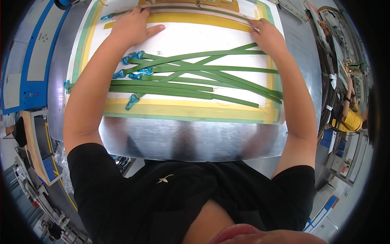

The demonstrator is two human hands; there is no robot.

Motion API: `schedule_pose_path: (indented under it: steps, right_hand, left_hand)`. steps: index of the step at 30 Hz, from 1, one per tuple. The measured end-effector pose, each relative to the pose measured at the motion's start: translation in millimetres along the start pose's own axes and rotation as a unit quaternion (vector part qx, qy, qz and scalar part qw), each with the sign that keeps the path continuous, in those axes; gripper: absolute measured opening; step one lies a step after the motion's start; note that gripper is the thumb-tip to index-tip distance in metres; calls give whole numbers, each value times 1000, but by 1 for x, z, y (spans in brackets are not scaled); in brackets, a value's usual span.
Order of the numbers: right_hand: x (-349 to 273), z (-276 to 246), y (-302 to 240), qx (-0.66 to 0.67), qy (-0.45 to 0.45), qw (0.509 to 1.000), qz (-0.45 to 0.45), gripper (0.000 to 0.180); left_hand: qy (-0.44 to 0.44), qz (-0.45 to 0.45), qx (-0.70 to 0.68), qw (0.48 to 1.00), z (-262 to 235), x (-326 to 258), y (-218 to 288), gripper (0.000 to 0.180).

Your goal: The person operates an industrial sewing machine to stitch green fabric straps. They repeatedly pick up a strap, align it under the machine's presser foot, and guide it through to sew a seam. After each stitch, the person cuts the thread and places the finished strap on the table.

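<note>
At the far side of the board, a long green strap (195, 9) lies along a pale pinkish strip, its blue-wrapped end (106, 17) at the left. My left hand (132, 27) rests over its left part, fingertips on the strap and thumb stretched out to the right. Around the strap's right end my right hand (267, 35) has its thumb and fingers closed; the exact hold is partly hidden. Nearer to me, several loose green straps (203, 69) lie crossed, with crumpled blue wrapping (140, 73) on their left ends. A straighter bundle of green straps (162, 88) lies closest.
The white board (183, 34), edged in yellow and green tape, sits on a shiny metal table (191, 138). A yellow strip (183, 18) runs below the far strap. Blue-and-white equipment (34, 53) stands at left. Another person in yellow (350, 120) is at far right.
</note>
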State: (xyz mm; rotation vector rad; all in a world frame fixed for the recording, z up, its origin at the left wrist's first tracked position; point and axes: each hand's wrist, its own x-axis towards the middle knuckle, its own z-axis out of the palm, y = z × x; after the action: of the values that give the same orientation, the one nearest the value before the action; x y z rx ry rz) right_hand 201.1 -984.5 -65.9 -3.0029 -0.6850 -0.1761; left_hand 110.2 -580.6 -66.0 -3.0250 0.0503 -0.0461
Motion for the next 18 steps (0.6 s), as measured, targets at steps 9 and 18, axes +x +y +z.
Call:
schedule_pose_path:
  steps: [9, 18]
  right_hand:
    - [2, 1, -5, 37, -1, 999, 3, 32]
    - [4, 0, -7, 61, -12, 998, -13, 36]
  left_hand:
    - [-15, -8, -35, 999, -10, 9, 39, 82]
    - [18, 49, -64, 997, -7, 33, 102, 85]
